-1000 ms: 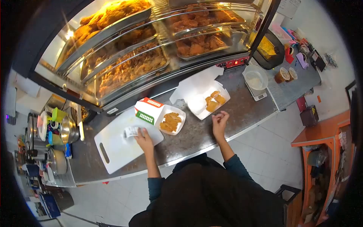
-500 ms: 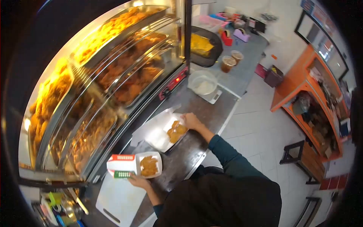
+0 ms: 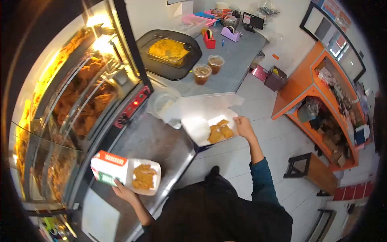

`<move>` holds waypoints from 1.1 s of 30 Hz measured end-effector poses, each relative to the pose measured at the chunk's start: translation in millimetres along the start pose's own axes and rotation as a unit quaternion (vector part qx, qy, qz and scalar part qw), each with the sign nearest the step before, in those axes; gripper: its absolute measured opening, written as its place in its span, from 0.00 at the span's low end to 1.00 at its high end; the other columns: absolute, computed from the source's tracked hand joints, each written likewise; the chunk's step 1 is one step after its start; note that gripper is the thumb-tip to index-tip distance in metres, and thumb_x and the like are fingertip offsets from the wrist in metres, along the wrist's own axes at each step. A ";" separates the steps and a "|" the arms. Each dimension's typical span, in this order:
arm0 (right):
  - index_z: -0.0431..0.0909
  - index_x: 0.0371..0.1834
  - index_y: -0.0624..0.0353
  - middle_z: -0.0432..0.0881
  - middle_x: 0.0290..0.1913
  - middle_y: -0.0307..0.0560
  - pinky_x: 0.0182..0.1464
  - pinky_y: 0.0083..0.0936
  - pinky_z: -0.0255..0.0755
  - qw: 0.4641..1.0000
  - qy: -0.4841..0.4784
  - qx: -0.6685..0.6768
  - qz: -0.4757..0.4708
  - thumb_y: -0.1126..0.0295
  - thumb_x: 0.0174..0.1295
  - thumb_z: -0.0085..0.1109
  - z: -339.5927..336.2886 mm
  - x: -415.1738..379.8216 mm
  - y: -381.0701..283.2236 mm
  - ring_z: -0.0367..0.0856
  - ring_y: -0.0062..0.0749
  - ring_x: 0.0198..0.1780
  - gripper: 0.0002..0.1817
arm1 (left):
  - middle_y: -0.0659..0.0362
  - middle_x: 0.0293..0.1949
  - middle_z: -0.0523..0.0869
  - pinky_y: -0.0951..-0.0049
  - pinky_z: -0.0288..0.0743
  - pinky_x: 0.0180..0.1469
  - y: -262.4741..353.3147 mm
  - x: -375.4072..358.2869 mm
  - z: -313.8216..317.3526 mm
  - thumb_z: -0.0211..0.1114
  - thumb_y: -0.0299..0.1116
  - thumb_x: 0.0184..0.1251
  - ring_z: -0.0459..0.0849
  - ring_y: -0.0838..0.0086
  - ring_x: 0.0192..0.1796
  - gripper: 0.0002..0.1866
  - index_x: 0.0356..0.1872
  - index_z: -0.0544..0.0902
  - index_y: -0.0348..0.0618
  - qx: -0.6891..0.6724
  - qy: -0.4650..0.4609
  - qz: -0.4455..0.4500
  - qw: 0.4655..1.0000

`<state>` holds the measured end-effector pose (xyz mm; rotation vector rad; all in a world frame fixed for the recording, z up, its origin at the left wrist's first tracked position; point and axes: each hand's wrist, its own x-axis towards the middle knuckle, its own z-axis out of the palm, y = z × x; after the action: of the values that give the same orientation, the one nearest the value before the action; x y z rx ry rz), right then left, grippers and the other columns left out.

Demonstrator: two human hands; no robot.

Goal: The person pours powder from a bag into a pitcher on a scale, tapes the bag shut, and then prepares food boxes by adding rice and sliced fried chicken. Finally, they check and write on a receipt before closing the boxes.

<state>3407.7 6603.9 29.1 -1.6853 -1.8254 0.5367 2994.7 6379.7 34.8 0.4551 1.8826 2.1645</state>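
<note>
My left hand [image 3: 124, 191] grips the lower edge of a small open box [image 3: 109, 167] with a red and green printed lid. Pieces of fried food [image 3: 144, 176] lie in its tray half. My right hand [image 3: 244, 126] pinches the right edge of a larger white box [image 3: 196, 128], its lid raised toward the back. Inside are golden fried pieces [image 3: 221, 131] beside something white and wrapped. This larger box is held near the counter's front edge, partly over the floor.
A glass food warmer [image 3: 76, 109] stands at the left. Behind the boxes are a clear tub [image 3: 163, 104], two lidded drinks [image 3: 202, 74] and a black tray [image 3: 169, 53]. A white cutting board [image 3: 99, 215] lies at lower left. Orange shelves [image 3: 306, 90] and a stool [image 3: 312, 173] stand right.
The view has turned and shifted toward the drinks. My right hand has carried the larger box along the counter toward its front edge; the smaller box, in my left hand, is now farther from it.
</note>
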 end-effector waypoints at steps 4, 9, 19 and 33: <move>0.74 0.23 0.71 0.74 0.25 0.67 0.33 0.40 0.67 0.997 0.035 -0.035 0.061 0.63 0.59 0.46 -63.7 37.1 105.8 0.74 0.59 0.30 0.18 | 0.54 0.39 0.78 0.73 0.71 0.40 -28.8 -32.6 97.9 0.51 0.36 0.66 0.77 0.74 0.38 0.14 0.43 0.71 0.33 -0.070 -0.039 -0.027 0.996; 0.74 0.23 0.71 0.75 0.24 0.65 0.33 0.40 0.67 0.988 0.063 0.009 0.142 0.63 0.60 0.45 -103.0 97.3 189.0 0.76 0.56 0.29 0.19 | 0.56 0.40 0.78 0.75 0.70 0.41 -5.9 -87.5 217.9 0.52 0.35 0.66 0.77 0.75 0.39 0.14 0.44 0.71 0.34 -0.116 -0.111 -0.058 0.985; 0.76 0.28 0.66 0.77 0.29 0.62 0.38 0.43 0.69 0.989 0.104 -0.103 0.033 0.66 0.58 0.44 -83.9 362.6 267.8 0.76 0.57 0.34 0.14 | 0.61 0.37 0.78 0.82 0.67 0.41 -16.4 -137.4 503.2 0.52 0.33 0.66 0.73 0.82 0.38 0.12 0.43 0.73 0.35 -0.162 -0.264 -0.044 0.950; 0.74 0.28 0.71 0.77 0.28 0.64 0.32 0.42 0.70 0.989 -0.034 -0.057 -0.134 0.58 0.62 0.43 -33.2 646.5 324.7 0.77 0.57 0.29 0.22 | 0.49 0.26 0.78 0.68 0.68 0.33 -155.0 -138.8 756.8 0.52 0.38 0.64 0.76 0.66 0.28 0.15 0.33 0.74 0.33 0.202 -0.133 0.046 0.969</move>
<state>3658.4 7277.3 -60.8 -1.4755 -2.1262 0.3864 3408.5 7042.9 -36.2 0.8782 2.1741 1.6575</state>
